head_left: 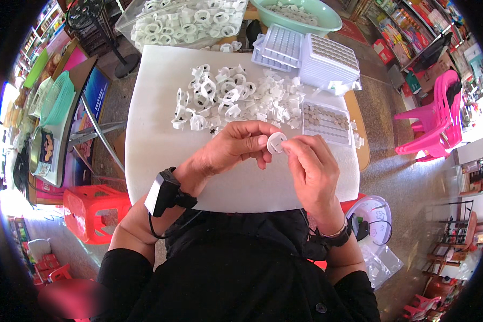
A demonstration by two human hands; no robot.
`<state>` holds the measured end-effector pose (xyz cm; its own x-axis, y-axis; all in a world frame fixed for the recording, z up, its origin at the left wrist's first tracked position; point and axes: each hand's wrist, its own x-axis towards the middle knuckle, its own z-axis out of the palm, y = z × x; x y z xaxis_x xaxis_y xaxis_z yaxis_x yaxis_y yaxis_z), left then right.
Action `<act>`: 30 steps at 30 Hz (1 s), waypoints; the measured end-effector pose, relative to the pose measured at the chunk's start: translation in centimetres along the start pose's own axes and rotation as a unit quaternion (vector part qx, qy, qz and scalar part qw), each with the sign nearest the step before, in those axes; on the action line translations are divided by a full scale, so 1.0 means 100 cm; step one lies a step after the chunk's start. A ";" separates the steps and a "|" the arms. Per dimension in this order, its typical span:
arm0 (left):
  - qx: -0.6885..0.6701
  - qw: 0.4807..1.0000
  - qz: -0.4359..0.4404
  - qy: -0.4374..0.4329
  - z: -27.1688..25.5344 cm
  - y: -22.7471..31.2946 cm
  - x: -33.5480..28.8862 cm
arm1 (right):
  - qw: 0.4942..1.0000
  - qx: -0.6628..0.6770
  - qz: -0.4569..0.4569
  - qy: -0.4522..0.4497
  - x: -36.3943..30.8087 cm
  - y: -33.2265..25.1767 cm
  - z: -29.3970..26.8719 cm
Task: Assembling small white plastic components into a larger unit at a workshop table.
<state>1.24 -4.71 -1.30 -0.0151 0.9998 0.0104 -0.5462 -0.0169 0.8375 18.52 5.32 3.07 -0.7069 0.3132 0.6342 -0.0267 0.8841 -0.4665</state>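
Over the near half of the white tabletop, my left hand (239, 146) pinches a small round white plastic part (276, 143) between thumb and fingers. At the part's right edge is my right hand (312, 166), its thumb and forefinger closed on or against it; whether something tiny sits in that pinch is hidden. Beyond my hands lies a heap of white ring-shaped plastic parts (209, 88), and beside it a pile of small white plastic pieces (276, 99). To the right is a shallow clear tray (327, 124) with small round greyish pieces in its upper part.
At the table's far right stand stacked white trays (330, 61) and a lighter stack of bluish trays (279, 45). Behind the table are a clear bin (188, 27) of ring parts and a green basin (300, 19). A red stool (94, 212) and pink chairs (440, 118) flank the table.
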 end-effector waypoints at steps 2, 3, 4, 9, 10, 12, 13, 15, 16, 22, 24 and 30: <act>0.014 1.000 -0.005 0.002 0.000 0.000 -0.001 | 1.000 0.001 0.003 -0.005 0.001 -0.001 -0.002; 0.027 1.000 -0.008 0.004 0.000 0.000 0.000 | 1.000 0.006 0.016 0.000 0.002 0.000 -0.002; 0.027 1.000 -0.009 0.004 0.001 0.000 0.000 | 1.000 0.010 0.029 0.006 0.003 0.000 -0.002; 0.071 0.996 0.032 0.048 0.003 -0.007 0.004 | 0.993 0.083 0.087 -0.002 -0.002 0.006 0.003; 0.073 0.996 0.031 0.049 0.003 -0.006 0.003 | 0.989 0.104 0.106 -0.007 -0.003 0.007 0.004; 0.121 0.991 0.017 0.053 0.002 -0.002 0.003 | 0.988 0.104 0.116 -0.004 -0.003 0.006 0.004; 0.120 0.991 0.017 0.051 0.004 0.000 0.003 | 0.987 0.104 0.126 -0.002 -0.003 0.006 0.004; 0.126 0.986 0.004 0.105 0.013 0.004 0.000 | 0.988 0.090 0.125 0.003 -0.005 0.008 0.007; 0.126 0.986 0.003 0.105 0.016 0.005 0.000 | 0.989 0.079 0.124 0.008 -0.006 0.008 0.008; 0.219 0.966 0.014 0.136 0.024 0.006 0.000 | 0.986 0.104 0.129 0.004 -0.004 0.009 0.012; 0.231 0.961 0.005 0.153 0.024 0.006 0.001 | 0.975 0.122 0.186 -0.015 -0.004 0.004 0.012; 0.254 0.953 -0.004 0.165 0.024 0.003 0.004 | 0.941 0.179 0.285 -0.023 -0.007 0.009 0.025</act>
<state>3.09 -4.33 0.24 -0.3219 0.9416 -0.0990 -0.0731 0.0796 0.9941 17.25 5.06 0.65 -0.7078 0.6789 0.1955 0.1347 0.4013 -0.9060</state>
